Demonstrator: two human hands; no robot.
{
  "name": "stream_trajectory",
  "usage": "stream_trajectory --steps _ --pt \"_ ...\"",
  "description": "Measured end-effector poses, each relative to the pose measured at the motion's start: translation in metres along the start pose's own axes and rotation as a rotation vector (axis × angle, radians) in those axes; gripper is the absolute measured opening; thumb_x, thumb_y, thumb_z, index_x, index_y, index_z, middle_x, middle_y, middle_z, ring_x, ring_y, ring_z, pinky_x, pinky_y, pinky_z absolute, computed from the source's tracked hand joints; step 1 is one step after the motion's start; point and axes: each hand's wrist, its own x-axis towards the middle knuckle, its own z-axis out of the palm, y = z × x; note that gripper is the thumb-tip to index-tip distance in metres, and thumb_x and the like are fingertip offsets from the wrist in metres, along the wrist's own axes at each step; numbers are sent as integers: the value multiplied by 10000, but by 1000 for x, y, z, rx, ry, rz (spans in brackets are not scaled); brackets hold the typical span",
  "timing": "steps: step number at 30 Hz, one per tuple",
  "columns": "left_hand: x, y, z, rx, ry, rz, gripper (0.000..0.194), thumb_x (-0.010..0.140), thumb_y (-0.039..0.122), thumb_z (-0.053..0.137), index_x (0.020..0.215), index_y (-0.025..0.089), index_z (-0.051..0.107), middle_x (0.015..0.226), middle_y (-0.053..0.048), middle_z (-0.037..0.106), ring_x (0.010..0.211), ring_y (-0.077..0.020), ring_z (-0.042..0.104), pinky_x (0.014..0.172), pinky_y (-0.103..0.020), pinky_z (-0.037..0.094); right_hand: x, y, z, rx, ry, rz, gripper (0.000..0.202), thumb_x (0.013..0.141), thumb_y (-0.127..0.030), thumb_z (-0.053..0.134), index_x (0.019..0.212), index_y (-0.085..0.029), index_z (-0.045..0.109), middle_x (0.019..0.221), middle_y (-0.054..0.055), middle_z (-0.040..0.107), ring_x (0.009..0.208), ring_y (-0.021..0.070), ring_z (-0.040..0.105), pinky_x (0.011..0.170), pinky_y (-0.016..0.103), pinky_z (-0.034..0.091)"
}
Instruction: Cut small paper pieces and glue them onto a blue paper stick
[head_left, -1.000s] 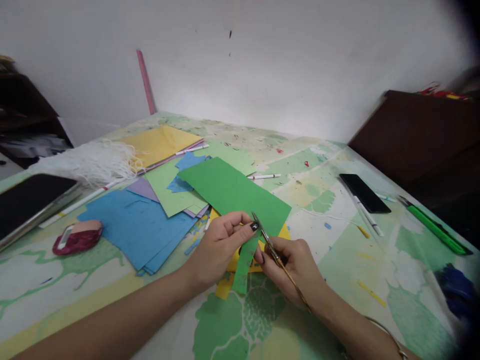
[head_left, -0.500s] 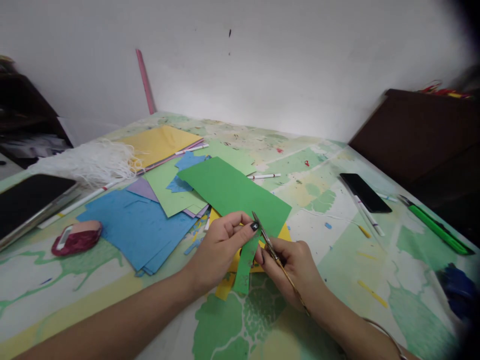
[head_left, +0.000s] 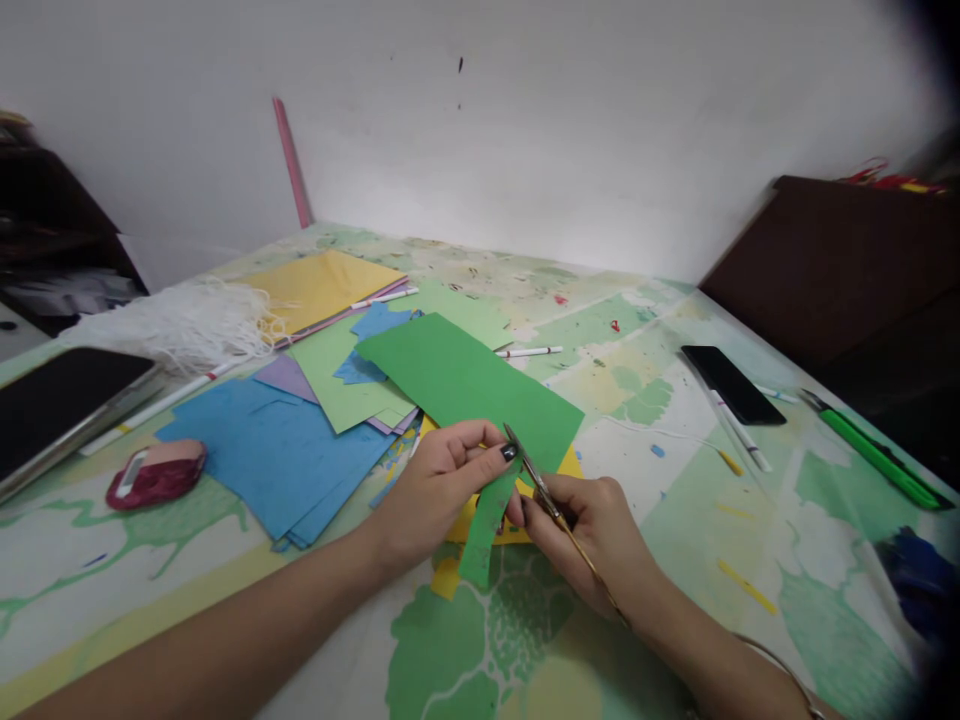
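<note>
Near the middle of the desk (head_left: 750, 550), both hands work close together over a green strip (head_left: 486, 520) of paper. The left hand (head_left: 439, 480) has its upper end pinched between thumb and fingers, and the strip hangs from that pinch toward the near side, its long axis leaning a little left. From the right, the right hand (head_left: 600, 525) grips a pair of scissors (head_left: 550, 500), fingers curled around the handles. The blades point far and left, slanting across the direction of the strip, with their tips just beside the left thumbnail. So the strip lies to the left of the right hand's fingers, and the left hand is the nearer one to its held end. Whether the blades are parted or touch the paper, I cannot tell.

Beyond the hands lies a larger green sheet (head_left: 472, 380), running from far left to near right. Yellow paper (head_left: 571, 466) shows below it and around the strip. Blue sheets (head_left: 285, 460) lie to the left, and a black phone (head_left: 731, 385) lies to the right.
</note>
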Motion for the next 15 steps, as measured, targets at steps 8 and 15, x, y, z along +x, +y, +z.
stream_trajectory --steps 8,15 --pt "2 1 -7 -13 -73 18 138 848 245 533 755 142 533 547 -2 640 473 -88 568 482 -178 444 0 -1 -5 -55 -71 22 326 767 -359 441 514 -156 474 440 -40 319 419 67 293 408 207 239" --pt "3 6 -10 -2 -112 -7 150 846 215 530 716 140 527 526 -2 639 460 -77 581 450 -137 415 0 -1 -8 -62 -65 -5 313 762 -342 474 515 -152 495 432 -47 298 415 61 250 391 200 207"
